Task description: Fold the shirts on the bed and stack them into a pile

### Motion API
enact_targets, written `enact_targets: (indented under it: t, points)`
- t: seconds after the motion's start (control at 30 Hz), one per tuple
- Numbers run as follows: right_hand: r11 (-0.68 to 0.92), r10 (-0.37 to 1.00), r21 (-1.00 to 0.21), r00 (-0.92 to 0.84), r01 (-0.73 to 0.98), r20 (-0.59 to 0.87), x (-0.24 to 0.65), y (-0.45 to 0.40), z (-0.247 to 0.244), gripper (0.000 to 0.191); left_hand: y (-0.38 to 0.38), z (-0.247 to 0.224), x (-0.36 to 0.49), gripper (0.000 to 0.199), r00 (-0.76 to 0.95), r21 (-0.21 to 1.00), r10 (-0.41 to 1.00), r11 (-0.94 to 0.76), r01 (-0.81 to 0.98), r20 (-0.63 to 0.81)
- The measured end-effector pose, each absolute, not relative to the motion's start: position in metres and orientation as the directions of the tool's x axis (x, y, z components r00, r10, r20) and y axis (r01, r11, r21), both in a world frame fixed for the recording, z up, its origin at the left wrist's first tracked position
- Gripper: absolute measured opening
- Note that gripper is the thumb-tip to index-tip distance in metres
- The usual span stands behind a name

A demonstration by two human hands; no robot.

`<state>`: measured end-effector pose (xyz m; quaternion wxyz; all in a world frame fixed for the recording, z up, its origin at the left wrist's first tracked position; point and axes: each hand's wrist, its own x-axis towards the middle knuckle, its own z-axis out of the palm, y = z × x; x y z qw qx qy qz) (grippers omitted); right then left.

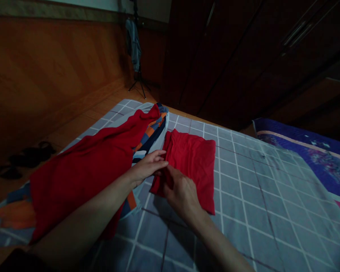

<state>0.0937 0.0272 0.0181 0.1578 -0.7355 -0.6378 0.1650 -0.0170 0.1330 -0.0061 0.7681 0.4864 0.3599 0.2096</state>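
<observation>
A folded red cloth (191, 166) lies flat on a grey checked bedsheet (243, 204), directly in front of me. My right hand (180, 190) pinches its near left edge between fingers and thumb. My left hand (149, 167) lies just left of it, fingers extended, with the fingertips at the cloth's left edge and nothing gripped. A larger, unfolded red garment (82, 162) spreads out to the left, under my left forearm. Beneath it shows a multicoloured patterned cloth (150, 139) in orange, navy and white.
A purple patterned quilt (306, 155) lies beyond the bedsheet at the right. Dark sandals (25, 158) sit on the wooden floor (102, 105) at the left. A tripod stand (137, 75) with a hanging garment stands by a dark wooden wardrobe (215, 49).
</observation>
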Motion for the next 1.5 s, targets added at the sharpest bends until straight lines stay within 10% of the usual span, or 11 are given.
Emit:
enact_targets:
  t: [0.4,0.8,1.17,1.5]
  points:
    - [-0.086,0.977,-0.207,0.123,0.975,0.173,0.095,-0.018,-0.014,0.038,0.126,-0.026,-0.009,0.075,0.598,0.987,0.789,0.060,0.150,-0.139]
    - [-0.082,0.957,-0.039,0.089,0.996,0.275,0.128,-0.033,-0.014,0.034,0.124,-0.014,-0.013,0.067,0.642,0.981,0.743,0.145,0.126,-0.192]
    - [-0.127,0.914,-0.110,0.160,0.986,0.373,0.173,-0.075,-0.026,0.018,0.119,-0.018,-0.017,0.066,0.680,0.933,0.720,-0.132,0.334,-0.141]
    - [0.013,0.976,-0.388,0.073,0.922,0.207,0.179,-0.070,0.016,0.021,0.114,-0.004,-0.018,0.066,0.654,0.653,0.757,-0.490,0.577,-0.010]
